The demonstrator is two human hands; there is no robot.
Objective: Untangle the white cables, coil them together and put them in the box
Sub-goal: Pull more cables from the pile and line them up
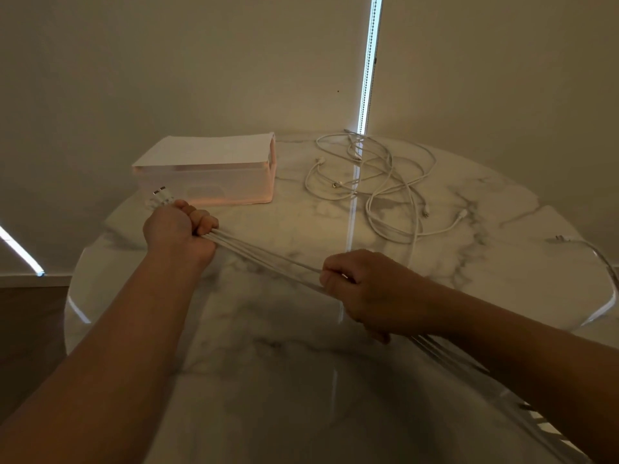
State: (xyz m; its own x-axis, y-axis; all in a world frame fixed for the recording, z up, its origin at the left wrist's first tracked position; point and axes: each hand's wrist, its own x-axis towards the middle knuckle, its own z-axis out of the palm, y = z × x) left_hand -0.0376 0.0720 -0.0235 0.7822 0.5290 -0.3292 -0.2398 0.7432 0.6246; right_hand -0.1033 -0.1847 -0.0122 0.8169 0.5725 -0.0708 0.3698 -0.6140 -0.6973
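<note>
A bundle of white cables (268,254) runs taut between my two hands above the round marble table. My left hand (181,229) grips the bundle in a fist, and the cable plugs (159,195) stick out past it to the upper left. My right hand (361,289) grips the same bundle further along; the cables run on past it toward the lower right, under my forearm. A translucent plastic box (214,175) stands at the back left, just beyond my left hand. More white cables (382,185) lie in a loose tangle at the back right.
The marble table (274,346) fills the view, and its rim curves round on the left and right. Another cable with a plug (566,241) trails over the right rim. Closed window blinds (201,61) hang right behind the table.
</note>
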